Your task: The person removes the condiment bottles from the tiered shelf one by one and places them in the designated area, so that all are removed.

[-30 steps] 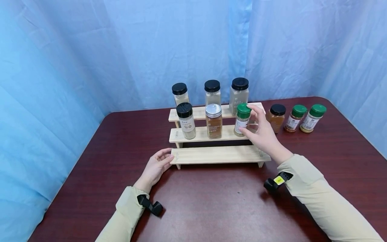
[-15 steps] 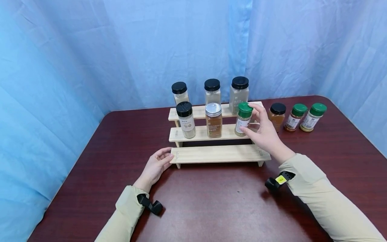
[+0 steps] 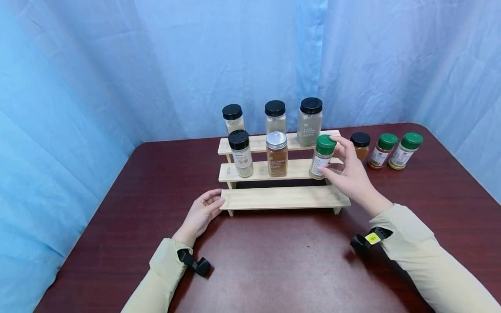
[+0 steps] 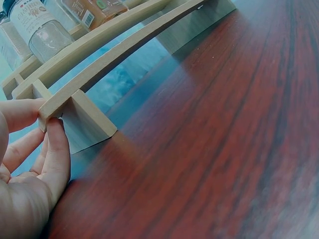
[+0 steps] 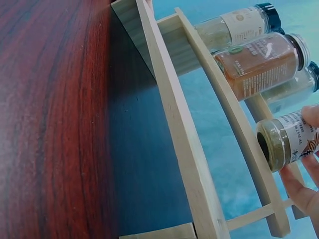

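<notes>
At eight o'clock the left hand [image 3: 200, 215] pinches the wooden rack [image 3: 283, 198]. At the middle step's three-o'clock end, the right hand [image 3: 350, 176] grips one green-capped jar [image 3: 322, 161], olive inside, near two others: silver-capped jar [image 3: 277, 161], orange-brown; pale-filled shaker [image 3: 242, 158]. Three table jars [image 3: 379, 158] stand toward two o'clock; three black-capped jars [image 3: 309, 126] line the top.

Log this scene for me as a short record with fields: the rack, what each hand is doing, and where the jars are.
rack: wooden, three shelves
left hand: pinches the left end of the bottom shelf
right hand: holds a green-capped jar at the middle shelf's right end; contact unclear
top shelf: three black-capped jars
middle shelf: one black-topped jar, one silver-capped jar
table, right of rack: brown jar, two other green-capped jars
</notes>
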The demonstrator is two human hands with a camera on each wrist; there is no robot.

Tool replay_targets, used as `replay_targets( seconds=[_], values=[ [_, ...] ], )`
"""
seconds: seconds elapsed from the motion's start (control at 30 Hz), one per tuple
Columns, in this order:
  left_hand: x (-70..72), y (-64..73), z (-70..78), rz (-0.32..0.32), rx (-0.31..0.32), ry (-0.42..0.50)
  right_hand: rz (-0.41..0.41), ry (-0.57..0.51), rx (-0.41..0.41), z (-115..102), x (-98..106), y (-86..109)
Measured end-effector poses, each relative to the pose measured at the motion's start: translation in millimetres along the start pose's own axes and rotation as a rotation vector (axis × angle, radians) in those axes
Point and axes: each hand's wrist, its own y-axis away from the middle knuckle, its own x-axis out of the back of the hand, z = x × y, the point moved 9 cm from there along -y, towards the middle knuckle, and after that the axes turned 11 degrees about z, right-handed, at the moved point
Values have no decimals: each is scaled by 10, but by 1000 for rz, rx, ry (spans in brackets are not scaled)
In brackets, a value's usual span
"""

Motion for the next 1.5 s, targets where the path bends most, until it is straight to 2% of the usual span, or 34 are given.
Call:
replay_targets(
  seconds=[0.13, 0.5, 0.73, 1.17, 1.5],
  values=[
    [-8, -7, 16, -4, -10, -1, 2, -9, 9, -17, 41, 27],
    [-10, -6, 31, 21, 18, 18, 19, -19, 56, -17, 181, 85],
    [-10, 9, 24, 21, 18, 2, 39, 17, 62, 1, 309, 141],
    [-6, 15, 28, 17, 11, 7, 45, 14, 53, 120, 497, 267],
    [-10, 25, 16, 23, 22, 16, 51, 15, 27, 299, 583, 349]
  ],
)
